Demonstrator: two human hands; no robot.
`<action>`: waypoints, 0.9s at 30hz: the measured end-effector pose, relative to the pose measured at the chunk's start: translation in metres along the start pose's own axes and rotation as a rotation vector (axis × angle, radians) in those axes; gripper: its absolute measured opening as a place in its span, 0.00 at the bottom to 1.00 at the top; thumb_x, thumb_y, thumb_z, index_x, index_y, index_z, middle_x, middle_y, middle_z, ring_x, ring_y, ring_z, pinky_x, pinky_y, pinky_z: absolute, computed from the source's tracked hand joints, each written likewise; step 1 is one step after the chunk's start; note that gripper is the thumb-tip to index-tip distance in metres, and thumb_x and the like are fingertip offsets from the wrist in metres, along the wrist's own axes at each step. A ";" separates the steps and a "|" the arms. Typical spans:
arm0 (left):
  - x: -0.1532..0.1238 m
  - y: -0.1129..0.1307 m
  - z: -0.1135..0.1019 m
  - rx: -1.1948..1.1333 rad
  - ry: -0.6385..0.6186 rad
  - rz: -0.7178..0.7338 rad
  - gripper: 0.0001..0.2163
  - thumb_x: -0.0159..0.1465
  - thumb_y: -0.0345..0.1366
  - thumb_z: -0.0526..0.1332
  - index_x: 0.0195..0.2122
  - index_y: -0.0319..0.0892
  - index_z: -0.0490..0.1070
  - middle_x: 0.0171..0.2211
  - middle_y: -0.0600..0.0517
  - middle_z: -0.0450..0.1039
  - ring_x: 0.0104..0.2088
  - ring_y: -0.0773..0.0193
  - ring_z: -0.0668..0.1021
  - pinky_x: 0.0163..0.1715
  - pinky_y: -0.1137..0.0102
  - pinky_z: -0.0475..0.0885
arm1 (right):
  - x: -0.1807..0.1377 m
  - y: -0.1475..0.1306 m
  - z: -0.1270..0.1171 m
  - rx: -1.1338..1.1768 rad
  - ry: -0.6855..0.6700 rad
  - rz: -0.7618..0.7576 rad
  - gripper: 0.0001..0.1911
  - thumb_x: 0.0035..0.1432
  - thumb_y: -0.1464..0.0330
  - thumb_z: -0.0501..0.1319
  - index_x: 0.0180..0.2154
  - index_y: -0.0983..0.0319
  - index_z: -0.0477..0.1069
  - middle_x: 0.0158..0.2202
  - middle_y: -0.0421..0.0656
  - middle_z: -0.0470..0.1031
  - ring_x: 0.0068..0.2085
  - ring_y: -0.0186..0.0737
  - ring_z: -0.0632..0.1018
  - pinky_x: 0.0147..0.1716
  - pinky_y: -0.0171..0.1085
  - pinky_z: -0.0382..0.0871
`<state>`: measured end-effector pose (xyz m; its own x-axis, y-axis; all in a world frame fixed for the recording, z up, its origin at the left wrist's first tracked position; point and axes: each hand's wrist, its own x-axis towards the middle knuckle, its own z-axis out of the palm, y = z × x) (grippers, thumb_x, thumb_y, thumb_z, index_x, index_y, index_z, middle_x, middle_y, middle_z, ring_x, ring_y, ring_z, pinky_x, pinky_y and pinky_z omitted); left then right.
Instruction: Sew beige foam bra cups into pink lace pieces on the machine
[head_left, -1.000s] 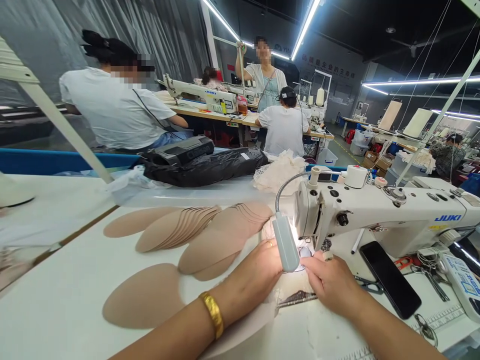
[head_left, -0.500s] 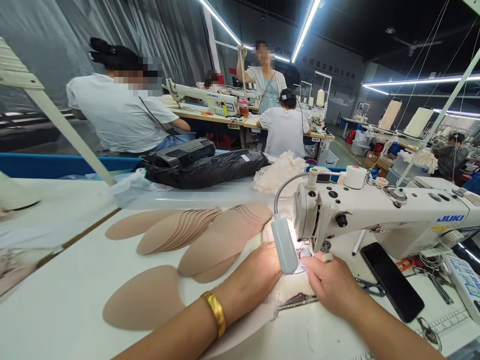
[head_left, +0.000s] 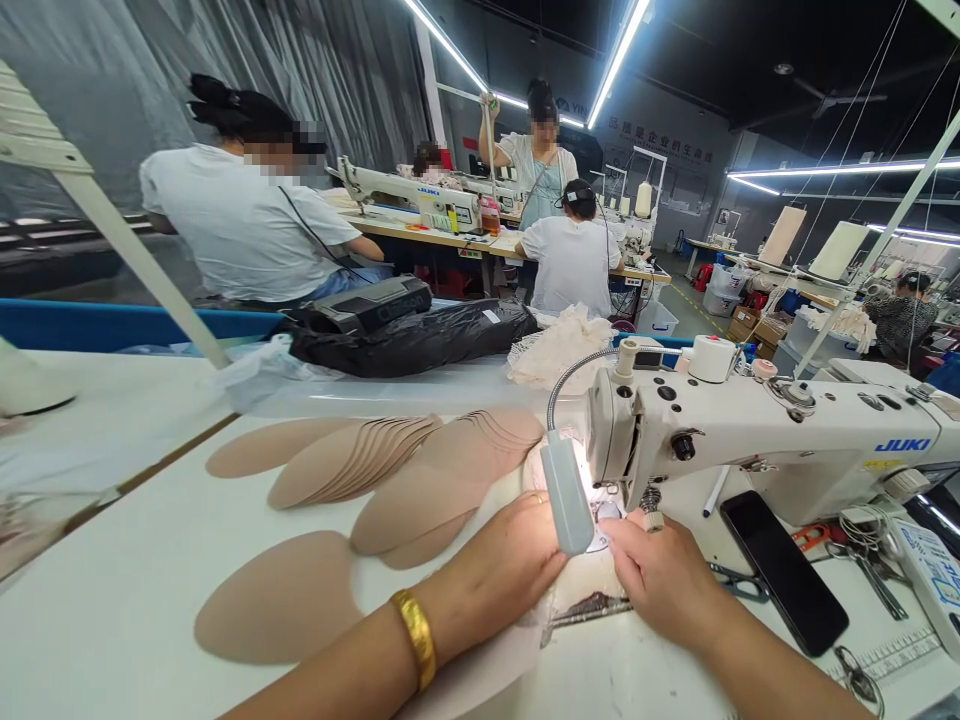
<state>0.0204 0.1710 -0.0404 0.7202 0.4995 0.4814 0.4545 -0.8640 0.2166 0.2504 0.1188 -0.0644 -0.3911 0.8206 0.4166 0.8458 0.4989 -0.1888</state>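
At the sewing machine [head_left: 757, 420], my left hand [head_left: 502, 565] lies with curled fingers on a beige fabric piece [head_left: 499, 685], which runs out beneath my wrist. A grey lamp head [head_left: 566, 495] covers some of its fingertips. My right hand [head_left: 660, 575] is closed beside the needle area, thumb and forefinger pinched at the lit metal plate. Whatever those fingers hold is too small or hidden to make out. To the left lie overlapping oval beige fabric pieces [head_left: 420, 490], a fanned stack [head_left: 322, 475] and a single oval piece [head_left: 277, 600].
Right of my right hand are a black phone [head_left: 784, 570], scissors [head_left: 739, 580] and a white pen [head_left: 716, 490]. Behind the table edge lie a black plastic bag [head_left: 420, 340] and cream lace fabric [head_left: 559, 345]. Several people sit or stand at other machines beyond.
My left hand and forearm have shifted slightly left and down, with the beige piece beneath. My right hand stays almost in place. The view has moved a little.
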 end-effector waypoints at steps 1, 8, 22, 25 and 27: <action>-0.001 0.000 0.000 0.001 -0.003 0.004 0.13 0.73 0.28 0.53 0.41 0.43 0.79 0.43 0.48 0.84 0.41 0.56 0.84 0.46 0.65 0.80 | 0.000 0.000 0.000 -0.005 -0.001 -0.002 0.11 0.67 0.75 0.53 0.35 0.57 0.70 0.27 0.38 0.66 0.28 0.40 0.63 0.27 0.36 0.51; 0.000 0.002 -0.004 -0.008 -0.004 -0.021 0.14 0.71 0.26 0.54 0.33 0.45 0.77 0.38 0.51 0.83 0.39 0.59 0.84 0.46 0.66 0.79 | -0.001 -0.001 0.002 -0.011 -0.008 0.003 0.10 0.67 0.75 0.54 0.36 0.57 0.71 0.28 0.38 0.67 0.28 0.40 0.65 0.28 0.36 0.52; 0.003 0.006 -0.006 0.003 0.036 -0.025 0.14 0.74 0.30 0.52 0.41 0.44 0.78 0.43 0.48 0.86 0.39 0.57 0.86 0.44 0.67 0.82 | 0.000 0.000 0.002 -0.010 0.050 -0.032 0.12 0.67 0.75 0.52 0.36 0.58 0.71 0.27 0.39 0.67 0.28 0.40 0.65 0.27 0.37 0.53; 0.005 0.007 -0.006 0.041 0.046 0.021 0.16 0.75 0.28 0.49 0.40 0.43 0.78 0.44 0.45 0.86 0.39 0.55 0.86 0.44 0.65 0.82 | 0.001 -0.001 0.002 -0.018 0.028 -0.011 0.12 0.66 0.75 0.51 0.36 0.57 0.71 0.27 0.39 0.68 0.28 0.41 0.67 0.27 0.38 0.54; 0.008 0.008 -0.007 0.057 0.035 0.034 0.17 0.75 0.28 0.49 0.39 0.42 0.77 0.45 0.44 0.86 0.39 0.54 0.86 0.44 0.64 0.82 | 0.002 -0.002 0.001 -0.023 0.023 -0.006 0.13 0.66 0.75 0.51 0.36 0.58 0.72 0.28 0.40 0.69 0.28 0.41 0.67 0.27 0.38 0.54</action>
<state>0.0264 0.1679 -0.0289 0.7173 0.4667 0.5173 0.4601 -0.8749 0.1512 0.2476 0.1202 -0.0642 -0.3879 0.8107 0.4384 0.8517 0.4971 -0.1656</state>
